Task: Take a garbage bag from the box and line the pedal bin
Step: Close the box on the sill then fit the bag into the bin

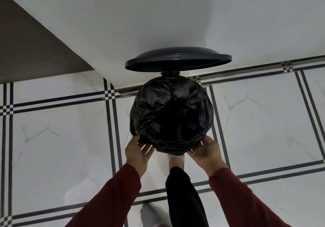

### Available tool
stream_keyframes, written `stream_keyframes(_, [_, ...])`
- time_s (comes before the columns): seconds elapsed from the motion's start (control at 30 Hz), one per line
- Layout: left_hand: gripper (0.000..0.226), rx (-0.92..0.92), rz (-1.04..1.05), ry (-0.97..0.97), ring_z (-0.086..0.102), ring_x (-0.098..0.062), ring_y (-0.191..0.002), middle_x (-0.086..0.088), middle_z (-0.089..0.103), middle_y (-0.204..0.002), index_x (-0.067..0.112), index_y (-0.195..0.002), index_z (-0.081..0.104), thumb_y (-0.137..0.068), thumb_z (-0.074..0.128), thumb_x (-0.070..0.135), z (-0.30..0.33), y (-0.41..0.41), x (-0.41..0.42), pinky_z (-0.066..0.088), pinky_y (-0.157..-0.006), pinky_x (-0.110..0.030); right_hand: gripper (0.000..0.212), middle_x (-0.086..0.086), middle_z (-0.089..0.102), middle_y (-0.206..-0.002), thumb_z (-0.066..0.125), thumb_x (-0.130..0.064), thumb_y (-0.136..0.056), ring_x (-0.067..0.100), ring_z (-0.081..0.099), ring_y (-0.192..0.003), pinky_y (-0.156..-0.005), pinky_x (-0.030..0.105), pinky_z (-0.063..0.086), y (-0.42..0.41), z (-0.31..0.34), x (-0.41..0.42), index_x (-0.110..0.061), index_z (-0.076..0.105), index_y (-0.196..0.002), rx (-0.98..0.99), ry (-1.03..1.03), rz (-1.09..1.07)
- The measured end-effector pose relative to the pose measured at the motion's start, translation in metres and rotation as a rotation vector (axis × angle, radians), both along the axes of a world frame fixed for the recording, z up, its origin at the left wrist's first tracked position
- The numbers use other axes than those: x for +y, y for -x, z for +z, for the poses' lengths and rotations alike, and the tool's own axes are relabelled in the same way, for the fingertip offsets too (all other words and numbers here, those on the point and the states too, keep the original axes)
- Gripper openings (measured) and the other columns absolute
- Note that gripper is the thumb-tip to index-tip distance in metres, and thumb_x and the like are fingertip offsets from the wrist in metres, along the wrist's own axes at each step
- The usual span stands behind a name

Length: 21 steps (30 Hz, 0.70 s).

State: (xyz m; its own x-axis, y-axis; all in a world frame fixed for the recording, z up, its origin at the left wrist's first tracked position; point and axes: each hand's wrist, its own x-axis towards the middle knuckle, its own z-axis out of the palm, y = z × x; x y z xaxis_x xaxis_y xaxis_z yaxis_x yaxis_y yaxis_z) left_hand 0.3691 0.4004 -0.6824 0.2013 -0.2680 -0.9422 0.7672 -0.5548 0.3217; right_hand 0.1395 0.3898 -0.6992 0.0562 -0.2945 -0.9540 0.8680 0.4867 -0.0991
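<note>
On the tiled floor (70, 138), against a white wall (140, 24), stands the bin, seen from above with its dark lid (177, 58) swung up and open at the far side. A black bag (171, 116) covers the whole mouth of the bin: its crinkled film is folded out over the rim all round and sinks to a dark hollow in the middle, so the bin's own body is hidden beneath it.

Both hands are at the near edge of the bag. The left hand (138, 153) is under the lower left of the overhang, palm up, fingers spread and loosely curled, the thumb touching the film; it cups the bag more than it pinches it. The right hand (207, 152) is at the lower right, thumb laid on the film's edge, fingers tucked below out of sight, so whether they pinch the plastic cannot be told. Both arms wear dark red sleeves (246, 200).

Between the hands a foot in a white sock (176, 158) reaches forward under the near edge of the bag; the pedal itself is hidden. No box shows.
</note>
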Motion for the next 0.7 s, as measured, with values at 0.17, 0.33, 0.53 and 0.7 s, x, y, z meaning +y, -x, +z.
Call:
stream_keyframes(0.17, [0.022,0.135,0.049,-0.087,0.069,-0.026,-0.092,-0.017,0.069,-0.116,0.001,-0.121,0.064,-0.103,0.051,0.005,-0.005,0.007,-0.007,0.063,-0.06,-0.035,0.044,0.021,0.069,-0.131,0.052,-0.032,-0.089,0.043,0.065,-0.121,-0.103,0.063,0.046,-0.009,0.002,-0.008,-0.008,0.069,-0.121,-0.047,0.027,-0.126])
stream_keyframes(0.33, [0.02,0.208,0.177,-0.013,0.069,-0.029,-0.093,-0.014,0.07,-0.101,0.004,-0.104,0.065,-0.097,0.047,0.007,-0.006,0.003,-0.005,0.064,-0.07,-0.038,0.039,0.009,0.062,-0.101,0.04,0.0,-0.059,0.033,0.059,-0.098,-0.08,0.046,0.057,-0.012,0.0,0.01,-0.016,0.063,-0.085,0.067,0.09,-0.022])
stream_keyframes(0.53, [0.026,0.267,-0.177,-0.02,0.067,-0.029,-0.106,-0.005,0.072,-0.1,0.015,-0.097,0.069,-0.083,0.057,-0.004,-0.008,-0.005,0.024,0.06,-0.083,-0.046,0.052,0.01,0.061,-0.105,0.046,0.023,-0.082,0.027,0.063,-0.091,-0.087,0.044,0.055,-0.015,-0.007,0.019,-0.016,0.059,-0.114,0.281,0.13,0.344])
stream_keyframes(0.7, [0.029,0.106,-0.251,-0.038,0.07,-0.014,-0.067,-0.004,0.077,-0.08,0.009,-0.108,0.072,-0.091,0.06,-0.011,-0.014,0.003,0.016,0.061,-0.063,-0.029,0.037,0.009,0.06,-0.096,0.046,0.019,-0.091,0.021,0.062,-0.081,-0.083,0.038,0.055,-0.016,-0.006,0.017,-0.013,0.058,-0.105,0.318,0.087,0.381])
